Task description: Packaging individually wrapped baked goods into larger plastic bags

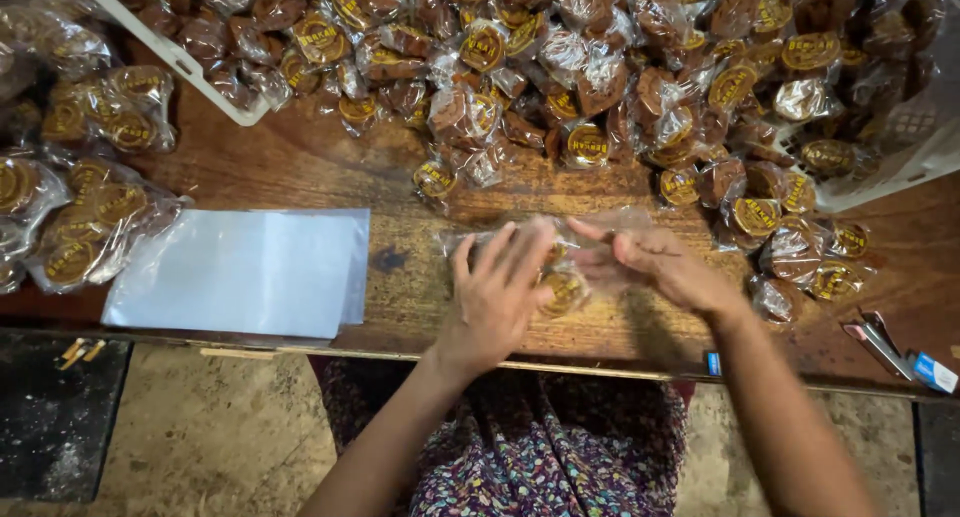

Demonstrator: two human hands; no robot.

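My left hand [497, 289] and my right hand [655, 264] meet over a clear plastic bag [600, 227] lying on the wooden table [410, 277]. Both hands grip the bag, which holds wrapped brown sweets with round gold labels [566, 289]. The fingers are blurred and hide much of the bag. A large heap of the same wrapped sweets [560, 67] lies just beyond the hands.
A stack of flat clear bags [240, 272] lies left of my hands. Filled bags of sweets [85, 217] sit at the far left. White plastic baskets stand at the back left [165, 52] and right [900, 172]. A stapler [885, 349] rests at the right edge.
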